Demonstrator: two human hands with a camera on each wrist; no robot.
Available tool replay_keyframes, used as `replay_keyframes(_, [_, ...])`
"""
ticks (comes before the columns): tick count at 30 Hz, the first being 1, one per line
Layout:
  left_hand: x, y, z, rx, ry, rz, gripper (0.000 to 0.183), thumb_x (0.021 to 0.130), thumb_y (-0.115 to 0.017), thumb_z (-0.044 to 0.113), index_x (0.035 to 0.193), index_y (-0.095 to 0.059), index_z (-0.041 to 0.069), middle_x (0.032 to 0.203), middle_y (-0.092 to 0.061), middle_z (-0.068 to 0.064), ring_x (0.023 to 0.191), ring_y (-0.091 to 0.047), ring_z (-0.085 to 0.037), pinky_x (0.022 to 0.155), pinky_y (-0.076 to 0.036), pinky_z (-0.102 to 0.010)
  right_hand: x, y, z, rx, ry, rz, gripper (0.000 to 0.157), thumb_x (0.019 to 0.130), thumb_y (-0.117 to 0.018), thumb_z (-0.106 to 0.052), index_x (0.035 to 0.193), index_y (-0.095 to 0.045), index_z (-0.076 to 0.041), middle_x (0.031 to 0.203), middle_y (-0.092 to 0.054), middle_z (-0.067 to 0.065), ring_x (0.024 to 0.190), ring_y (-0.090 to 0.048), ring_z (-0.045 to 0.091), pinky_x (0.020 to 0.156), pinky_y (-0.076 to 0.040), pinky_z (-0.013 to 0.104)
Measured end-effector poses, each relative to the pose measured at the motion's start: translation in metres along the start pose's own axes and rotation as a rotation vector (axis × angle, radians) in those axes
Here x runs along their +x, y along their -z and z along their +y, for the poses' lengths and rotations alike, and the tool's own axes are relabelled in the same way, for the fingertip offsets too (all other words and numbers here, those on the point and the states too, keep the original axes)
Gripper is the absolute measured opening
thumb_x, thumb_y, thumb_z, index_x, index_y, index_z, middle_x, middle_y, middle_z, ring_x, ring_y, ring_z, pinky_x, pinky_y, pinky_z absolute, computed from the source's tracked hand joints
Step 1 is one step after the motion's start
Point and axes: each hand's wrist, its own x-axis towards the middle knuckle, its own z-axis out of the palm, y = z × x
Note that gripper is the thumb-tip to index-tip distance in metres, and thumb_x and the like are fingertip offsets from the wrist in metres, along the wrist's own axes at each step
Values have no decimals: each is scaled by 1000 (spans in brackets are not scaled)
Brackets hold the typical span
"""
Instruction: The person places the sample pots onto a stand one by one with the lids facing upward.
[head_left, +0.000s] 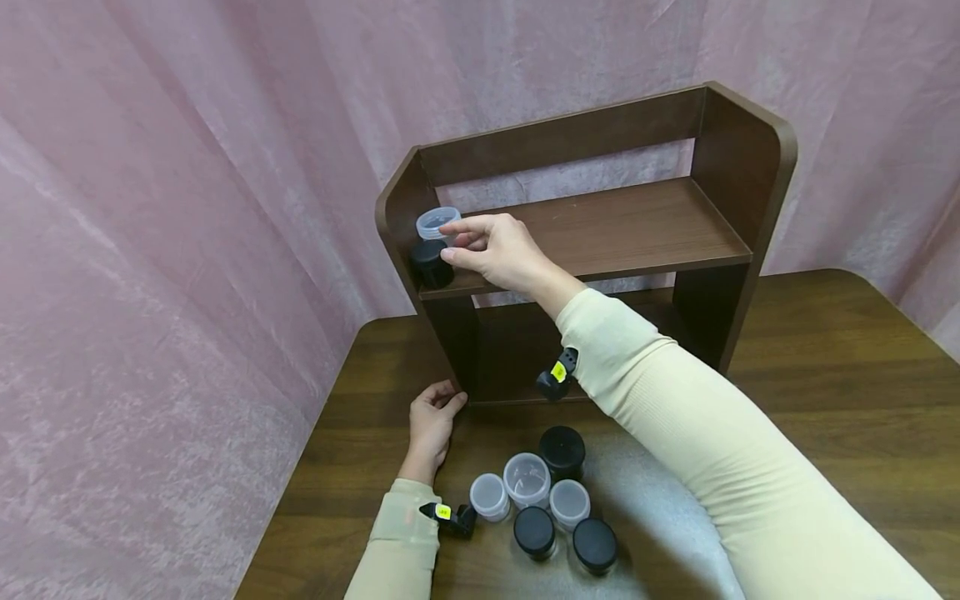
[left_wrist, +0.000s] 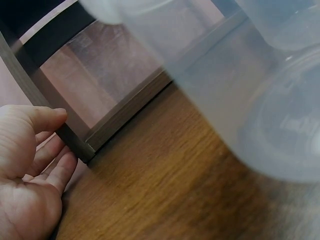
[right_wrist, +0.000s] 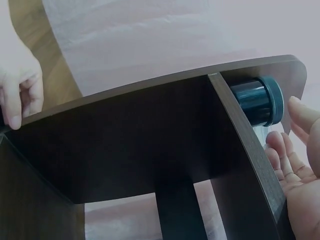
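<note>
One black jar (head_left: pixel 431 267) stands before a clear cup (head_left: pixel 437 221) on the upper shelf of a brown shelf unit (head_left: pixel 622 218) in the head view; the right hand (head_left: pixel 498 248) is beside both, the left hand (head_left: pixel 432 425) at the unit's foot. Six pots (head_left: pixel 527 477) stand on the surface (head_left: pixel 832 392). Left wrist view: its fingers pinch the unit's lower front edge. Right wrist view: fingers loosely bent, spread from the thumb, just off the jar.

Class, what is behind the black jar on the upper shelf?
Behind the black jar is a clear tub, its rim visible; the jar and right hand cover much of its lower side.
</note>
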Motion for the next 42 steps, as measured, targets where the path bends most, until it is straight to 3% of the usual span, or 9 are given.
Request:
replay_keyframes(7, [-3,4,1,1,19,3,24,83,-74,5,105,-64,1,105,-59,-10,100,-59,-23,76,-49,-23,-11,-3,-1,26,48,29,36,86,-74,-28,119,-67,-17,99,-68,-4,87,-64,8,74,-52,28])
replay_keyframes(15, [-8,1,4,-15,43,-15,29,83,-74,4,109,-63,-2,108,-59,-11,101,-57,-22,77,-49,-22,-53,2,1,79,213,-153,32,88,-72,-17,117,-66,-6,101,-68,3,89,-63,13,75,-52,32])
replay_keyframes(20, [-6,1,5,-17,31,-17,29,83,-73,4,110,-63,-2,108,-59,-9,102,-57,-21,77,-49,-23,-92,5,24,7,271,-263,25,87,-73,-16,111,-70,-10,103,-69,0,92,-64,16,78,-53,32])
replay_keyframes(25, [-7,1,4,-15,38,8,27,83,-74,3,107,-63,-1,106,-60,-10,100,-58,-22,77,-49,-22,-142,9,64,-43,230,-328,25,87,-73,-23,111,-70,-16,106,-66,-6,95,-62,16,79,-54,36])
replay_keyframes(31, [-9,-2,3,1,33,3,24,83,-75,6,104,-65,2,105,-61,-10,99,-59,-22,78,-50,-25,-196,20,108,-99,195,-241,24,85,-76,-22,108,-70,-21,103,-66,-10,94,-63,11,76,-53,33])
replay_keyframes(36, [-8,-2,4,-14,26,0,24,82,-75,4,104,-65,2,104,-61,-10,99,-59,-22,78,-50,-26,-232,27,125,-55,154,-232,24,84,-76,-18,107,-70,-15,97,-69,-3,86,-63,13,71,-52,30])
replay_keyframes(42, [-7,0,6,-30,9,17,25,81,-74,1,103,-64,-2,100,-61,-9,93,-59,-19,74,-50,-23,-254,27,128,66,181,-362,21,86,-73,-12,106,-68,-10,93,-67,6,82,-63,13,69,-54,30])
